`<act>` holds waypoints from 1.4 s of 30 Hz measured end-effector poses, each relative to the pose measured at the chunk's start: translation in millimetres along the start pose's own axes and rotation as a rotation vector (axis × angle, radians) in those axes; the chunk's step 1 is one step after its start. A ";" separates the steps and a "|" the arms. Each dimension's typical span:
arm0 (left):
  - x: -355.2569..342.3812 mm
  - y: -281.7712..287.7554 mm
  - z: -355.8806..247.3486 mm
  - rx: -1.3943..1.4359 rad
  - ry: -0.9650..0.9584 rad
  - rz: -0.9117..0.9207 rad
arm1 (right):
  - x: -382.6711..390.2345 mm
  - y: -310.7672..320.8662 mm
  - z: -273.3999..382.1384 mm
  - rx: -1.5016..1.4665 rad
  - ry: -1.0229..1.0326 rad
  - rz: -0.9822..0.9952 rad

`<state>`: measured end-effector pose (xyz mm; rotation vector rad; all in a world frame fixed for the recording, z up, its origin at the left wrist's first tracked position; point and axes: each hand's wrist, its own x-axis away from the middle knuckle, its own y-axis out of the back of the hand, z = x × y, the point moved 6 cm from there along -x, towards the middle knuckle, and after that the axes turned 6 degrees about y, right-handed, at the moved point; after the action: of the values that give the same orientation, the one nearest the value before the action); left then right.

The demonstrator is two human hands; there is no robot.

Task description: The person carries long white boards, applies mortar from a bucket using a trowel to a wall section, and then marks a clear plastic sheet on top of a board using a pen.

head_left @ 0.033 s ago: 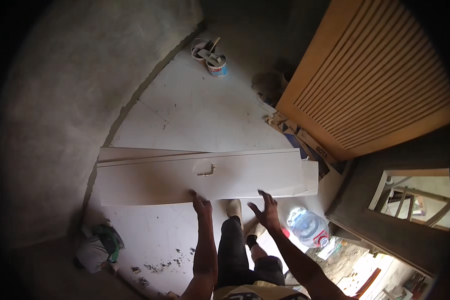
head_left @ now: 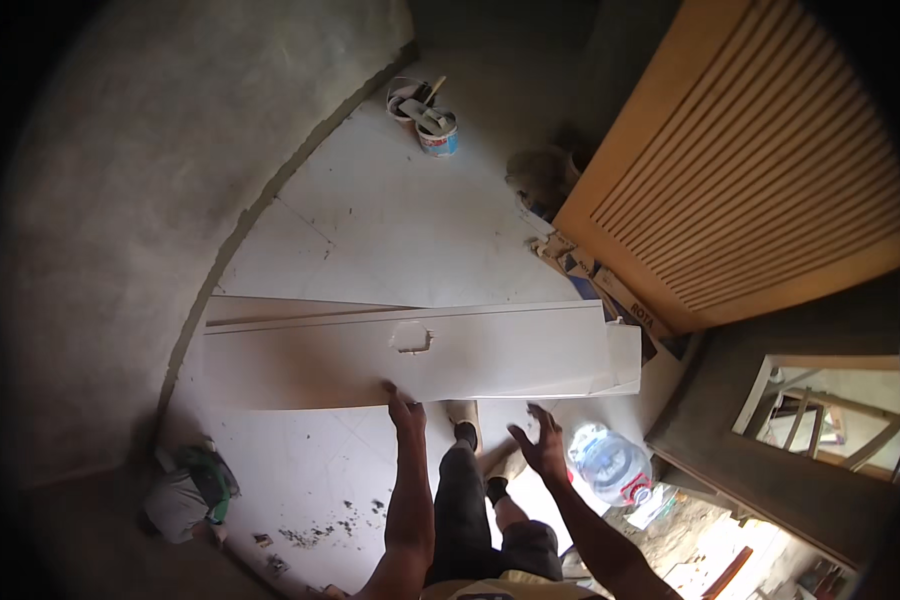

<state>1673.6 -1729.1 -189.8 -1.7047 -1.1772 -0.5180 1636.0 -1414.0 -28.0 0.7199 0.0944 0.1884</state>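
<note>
Though small, legible lettering near panel

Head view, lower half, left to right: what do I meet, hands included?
Grey-and-green bundle → left hand → right hand → large clear bottle → wood-framed opening.
</note>
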 end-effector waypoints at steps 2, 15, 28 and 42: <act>-55.1 -0.8 47.1 0.129 0.140 0.087 | 55.1 7.9 -67.1 -0.027 -0.268 0.109; -305.0 5.0 221.0 -0.069 0.469 0.066 | 244.4 -17.4 -208.1 -0.027 -1.366 0.176; -404.9 43.4 269.4 -0.372 0.488 -0.209 | 127.5 -113.2 -169.9 -0.391 -1.416 0.183; -273.0 11.6 134.6 -1.148 0.624 -0.081 | 63.5 22.7 -163.5 -0.556 -1.263 0.089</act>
<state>1540.2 -1740.0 -463.4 -2.1146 -0.4502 -1.8694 1670.4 -1278.8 -136.6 0.1864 -1.1547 -0.1780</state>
